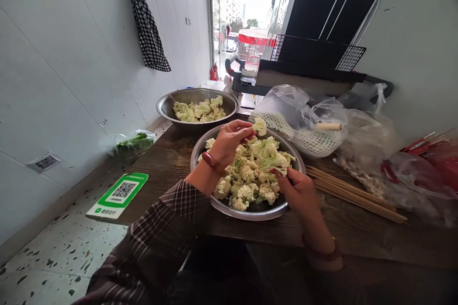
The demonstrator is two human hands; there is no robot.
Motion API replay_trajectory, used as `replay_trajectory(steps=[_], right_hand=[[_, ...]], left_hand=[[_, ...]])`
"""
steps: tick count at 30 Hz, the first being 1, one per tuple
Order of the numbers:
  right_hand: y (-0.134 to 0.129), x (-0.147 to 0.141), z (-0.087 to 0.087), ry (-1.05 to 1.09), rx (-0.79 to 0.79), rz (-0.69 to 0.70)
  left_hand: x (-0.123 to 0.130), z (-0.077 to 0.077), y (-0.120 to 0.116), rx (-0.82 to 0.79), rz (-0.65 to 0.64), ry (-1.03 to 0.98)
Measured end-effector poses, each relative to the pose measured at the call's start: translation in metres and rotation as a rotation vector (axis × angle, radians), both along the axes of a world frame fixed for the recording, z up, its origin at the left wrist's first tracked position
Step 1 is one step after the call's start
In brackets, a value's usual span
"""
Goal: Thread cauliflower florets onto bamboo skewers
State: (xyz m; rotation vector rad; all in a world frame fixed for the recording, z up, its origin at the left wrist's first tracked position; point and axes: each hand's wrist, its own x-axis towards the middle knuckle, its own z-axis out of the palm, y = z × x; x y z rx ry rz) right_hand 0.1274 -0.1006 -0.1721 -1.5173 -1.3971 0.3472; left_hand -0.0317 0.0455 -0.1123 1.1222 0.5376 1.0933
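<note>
My left hand (231, 140) is closed on a small cauliflower floret (259, 126), raised above the near metal bowl (196, 157). Lower and to the right, my right hand (296, 188) pinches a cauliflower piece (278, 162) with a pale green stalk, at the bowl's right side. Loose cauliflower florets (246, 171) fill this bowl. Behind it on the left stands a second metal bowl (164, 107) holding cauliflower pieces (200, 109), with thin sticks poking out of some. A bundle of wooden skewers (358, 195) lies on the table right of my right hand.
Plastic bags (286, 100) and white foam netting (307, 140) lie behind the near bowl. A green QR-code sign (121, 193) rests at the wooden table's (161, 152) left edge. A black grill (307, 76) with wire baskets stands at the back. Bagged greens (138, 140) sit by the wall.
</note>
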Motion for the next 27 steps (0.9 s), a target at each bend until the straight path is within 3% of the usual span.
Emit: replay_trajectory(steps=[16, 27], right_hand=[[-0.0013, 0.0004, -0.0003, 0.016, -0.014, -0.002], [-0.0001, -0.0015, -0.0025, -0.013, -0.004, -0.037]], left_hand=[[-0.002, -0.0013, 0.002, -0.004, -0.017, -0.007], [0.0011, -0.0019, 0.001, 0.065, 0.05, -0.002]])
